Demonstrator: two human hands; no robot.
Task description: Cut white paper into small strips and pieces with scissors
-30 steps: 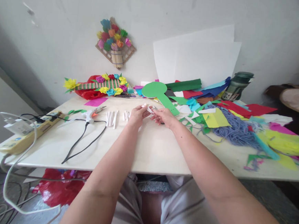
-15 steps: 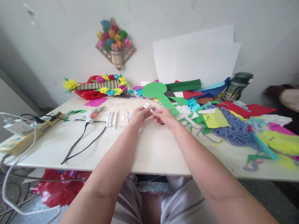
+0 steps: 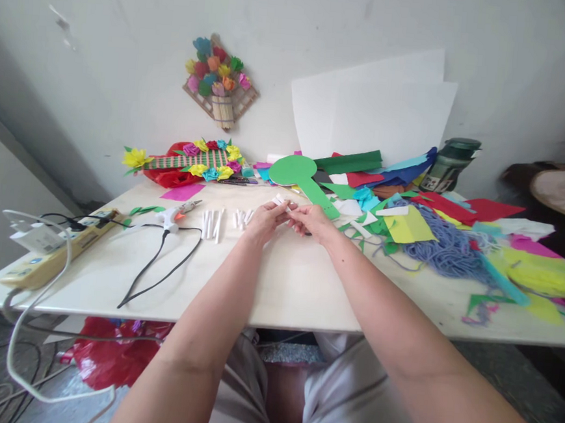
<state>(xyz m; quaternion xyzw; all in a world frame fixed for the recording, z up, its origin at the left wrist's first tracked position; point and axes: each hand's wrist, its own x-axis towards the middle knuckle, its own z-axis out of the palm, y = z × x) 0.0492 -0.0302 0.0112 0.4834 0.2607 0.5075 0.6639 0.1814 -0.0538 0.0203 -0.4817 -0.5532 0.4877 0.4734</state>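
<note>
Both hands meet over the white table (image 3: pixel 300 291), with a small white paper piece (image 3: pixel 279 200) between their fingers. My left hand (image 3: pixel 265 220) pinches it from the left, and part of it sticks out past the fingertips. From the right, my right hand (image 3: pixel 313 222) is closed at the piece's near end, thumb and forefinger together. Just left of my hands lie short white paper rolls (image 3: pixel 241 219) and a row of longer white paper rolls (image 3: pixel 211 225). Behind the hands rests a green paddle-shaped cutout (image 3: pixel 293 171). The fingers hide most of the held piece.
A white glue gun (image 3: pixel 169 219) with a black cord lies left, near a power strip (image 3: pixel 59 252). Right are yellow paper (image 3: pixel 411 228), blue yarn (image 3: pixel 443 247) and coloured scraps. A dark bottle (image 3: pixel 450 166) stands behind. A flower-covered craft (image 3: pixel 188 160) lies at the back left.
The view has shifted very slightly. Both hands stay at the same spot, with the white paper piece turned a little between the fingers.
</note>
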